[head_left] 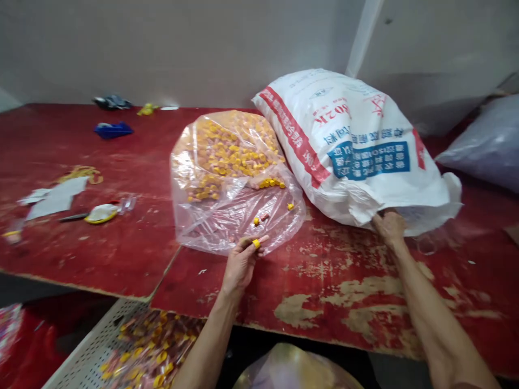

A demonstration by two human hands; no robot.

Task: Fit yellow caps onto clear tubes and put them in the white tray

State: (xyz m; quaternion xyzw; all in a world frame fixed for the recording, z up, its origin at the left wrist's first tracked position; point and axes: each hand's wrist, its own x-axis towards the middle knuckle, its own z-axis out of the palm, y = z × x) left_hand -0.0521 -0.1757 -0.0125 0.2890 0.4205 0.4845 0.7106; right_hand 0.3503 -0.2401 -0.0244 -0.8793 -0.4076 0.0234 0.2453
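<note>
My left hand (242, 262) pinches a small yellow-capped piece (256, 243) with a pinkish end, at the near edge of a clear plastic bag (211, 227). Many yellow and pink pieces (231, 151) fill the far part of that bag, and a few lie loose nearer its front. To the right lies a large white woven sack (365, 119) with red and blue print. My right hand (390, 227) is at the sack's open mouth, its fingers hidden inside, so what they hold cannot be seen.
On the red table (133, 237) at left are papers (60, 197), rubber bands (87, 174) and a blue item (113, 129). Below stands a white perforated crate (91, 346) with bagged yellow pieces. Another plastic bag (486, 143) lies far right.
</note>
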